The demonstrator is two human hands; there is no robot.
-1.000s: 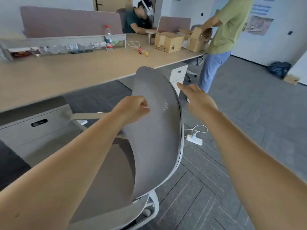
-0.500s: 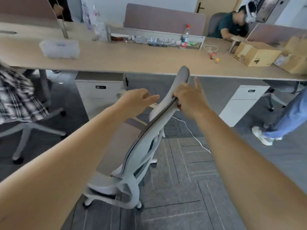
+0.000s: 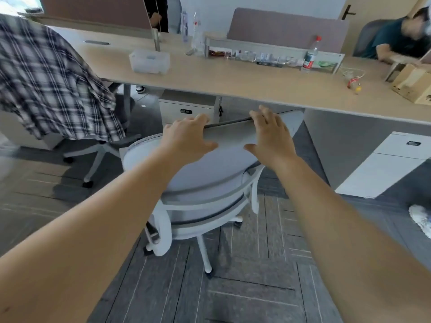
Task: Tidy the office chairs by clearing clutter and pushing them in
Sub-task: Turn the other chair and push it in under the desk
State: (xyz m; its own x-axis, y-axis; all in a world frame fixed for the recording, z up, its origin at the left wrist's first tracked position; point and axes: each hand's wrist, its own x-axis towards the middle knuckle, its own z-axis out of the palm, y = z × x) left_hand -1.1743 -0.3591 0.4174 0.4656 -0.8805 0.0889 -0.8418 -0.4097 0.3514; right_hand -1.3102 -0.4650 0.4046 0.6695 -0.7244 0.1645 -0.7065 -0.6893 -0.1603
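Note:
A pale grey mesh office chair [image 3: 210,180] stands in front of me with its back towards me, its seat partly under the long light-wood desk [image 3: 245,78]. My left hand [image 3: 186,138] and my right hand [image 3: 270,136] both lie on top of the backrest, fingers spread and hooked over its upper edge, thumbs on the near side. To the left stands a second chair [image 3: 100,145] away from the desk, with a plaid shirt [image 3: 46,73] draped over its back.
White drawer units sit under the desk behind the chair [image 3: 186,108] and to the right [image 3: 384,164]. On the desk are a clear plastic box [image 3: 149,61], a bottle [image 3: 310,54] and a cardboard box [image 3: 415,85]. A person's shoe [image 3: 422,220] is at the right edge.
The chair has swung round from side-on to back-on and squared up to the desk. My right hand joined the left on the backrest's top edge; my view turned left.

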